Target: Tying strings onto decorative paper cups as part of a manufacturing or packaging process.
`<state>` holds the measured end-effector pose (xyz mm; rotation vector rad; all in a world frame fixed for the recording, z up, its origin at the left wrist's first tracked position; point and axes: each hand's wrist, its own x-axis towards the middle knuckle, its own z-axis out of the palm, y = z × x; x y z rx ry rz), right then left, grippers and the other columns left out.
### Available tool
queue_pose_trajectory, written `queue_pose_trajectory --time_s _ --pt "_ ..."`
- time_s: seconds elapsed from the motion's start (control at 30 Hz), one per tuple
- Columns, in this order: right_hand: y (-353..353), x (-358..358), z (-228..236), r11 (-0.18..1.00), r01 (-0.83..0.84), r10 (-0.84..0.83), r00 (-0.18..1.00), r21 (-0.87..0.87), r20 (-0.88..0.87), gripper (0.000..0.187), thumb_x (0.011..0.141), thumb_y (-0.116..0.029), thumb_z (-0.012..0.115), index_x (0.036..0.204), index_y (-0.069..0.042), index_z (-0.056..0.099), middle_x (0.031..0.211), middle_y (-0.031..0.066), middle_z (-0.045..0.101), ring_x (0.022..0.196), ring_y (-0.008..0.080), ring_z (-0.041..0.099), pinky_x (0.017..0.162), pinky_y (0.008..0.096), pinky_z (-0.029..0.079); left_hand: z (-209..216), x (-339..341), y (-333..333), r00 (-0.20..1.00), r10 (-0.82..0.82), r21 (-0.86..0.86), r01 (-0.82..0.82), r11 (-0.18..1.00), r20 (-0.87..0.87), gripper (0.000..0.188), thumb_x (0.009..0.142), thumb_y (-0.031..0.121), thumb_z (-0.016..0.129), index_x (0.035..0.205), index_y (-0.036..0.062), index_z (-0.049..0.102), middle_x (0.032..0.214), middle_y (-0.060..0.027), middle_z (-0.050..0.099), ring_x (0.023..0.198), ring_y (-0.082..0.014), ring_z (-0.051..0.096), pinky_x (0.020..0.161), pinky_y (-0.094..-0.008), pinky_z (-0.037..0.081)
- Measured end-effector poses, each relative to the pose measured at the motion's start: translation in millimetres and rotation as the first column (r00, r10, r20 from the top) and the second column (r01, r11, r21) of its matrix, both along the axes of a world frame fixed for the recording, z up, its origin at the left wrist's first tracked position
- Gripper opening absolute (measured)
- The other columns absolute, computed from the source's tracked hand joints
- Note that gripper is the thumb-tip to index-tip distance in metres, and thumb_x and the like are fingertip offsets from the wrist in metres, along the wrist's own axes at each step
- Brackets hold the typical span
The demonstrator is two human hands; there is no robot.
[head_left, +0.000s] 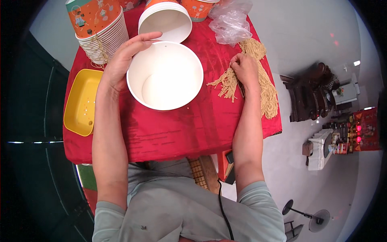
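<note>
A large white-lined paper bucket (171,76) stands before me, its wide mouth facing up and showing a bare inside. Round its upper left side curves my left hand (130,52), thumb hidden and fingers along the rim. There is a small dark hole near the far rim. To the right, my right hand (244,68) is closed in a pinch on tan cords (229,83), whose loose ends fan out on the cloth. A longer bundle of the same cords (267,88) lies beside and beneath the wrist.
On the red-covered table (177,135) sit a yellow tray (79,101) with small bits, a tall stack of orange buckets (102,30) at left, a tipped stack (166,22) behind, and a crumpled clear plastic bag (229,22). A black cable (221,205) hangs by my body.
</note>
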<state>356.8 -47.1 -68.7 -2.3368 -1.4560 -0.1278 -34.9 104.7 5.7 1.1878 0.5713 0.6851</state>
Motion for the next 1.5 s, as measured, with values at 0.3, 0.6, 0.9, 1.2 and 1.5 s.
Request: queue_pose_trajectory --time_s 0.3,0.6,0.9,1.2,1.5 --pt "6.3 -25.7 15.4 0.933 0.012 0.111 0.940 0.360 -0.321 0.020 0.102 -0.019 0.074 0.110 -0.001 0.078 0.102 0.0158 0.082 0.090 0.0328 0.077 0.086 0.0452 0.059 10.2 0.4 -7.8 0.998 0.059 -0.011 -0.058 0.998 0.032 0.050 0.106 0.021 0.066 0.151 -0.0003 0.068 0.135 -0.0154 0.079 0.120 -0.0205 0.078 0.107 -0.0344 0.063" --pt "12.1 -45.8 28.4 0.834 -0.073 0.389 0.781 0.547 -0.489 0.017 0.108 -0.010 0.073 0.122 -0.001 0.077 0.102 0.0067 0.081 0.093 0.0134 0.075 0.087 0.0292 0.058 7.1 -3.2 -5.1 0.996 -0.035 0.074 0.041 0.996 -0.078 0.054 0.098 0.009 0.062 0.151 0.0023 0.070 0.136 -0.0142 0.078 0.118 -0.0191 0.078 0.108 -0.0343 0.062" --pt "-3.5 -101.7 72.2 0.649 -0.060 0.699 0.441 0.758 -0.563 0.023 0.111 -0.007 0.072 0.132 0.000 0.074 0.114 0.0083 0.083 0.094 0.0104 0.073 0.089 0.0274 0.059 13.5 -12.9 -3.0 0.997 0.025 0.173 -0.011 0.985 -0.077 0.060 0.092 -0.002 0.054 0.149 0.0006 0.070 0.133 -0.0131 0.078 0.120 -0.0183 0.076 0.110 -0.0336 0.060" --pt "0.3 -94.4 36.7 0.938 -0.342 0.339 0.876 0.054 -0.343 0.030 0.105 -0.011 0.070 0.133 -0.001 0.078 0.101 0.0048 0.080 0.085 0.0113 0.071 0.079 0.0329 0.058 3.8 -21.3 11.6 0.952 0.292 0.475 -0.219 0.852 -0.086 0.044 0.103 0.002 0.056 0.144 0.0003 0.072 0.133 -0.0098 0.078 0.123 -0.0181 0.073 0.110 -0.0325 0.056" --pt "-27.7 -92.4 86.7 0.802 -0.584 0.404 0.370 0.128 -0.837 0.018 0.103 -0.011 0.075 0.117 -0.003 0.085 0.101 0.0026 0.084 0.090 0.0073 0.073 0.078 0.0256 0.058 30.5 -3.8 -113.6 0.875 0.198 0.869 -0.472 0.148 0.441 0.047 0.095 -0.007 0.069 0.141 -0.0013 0.067 0.129 -0.0185 0.080 0.100 -0.0263 0.080 0.087 -0.0359 0.064"
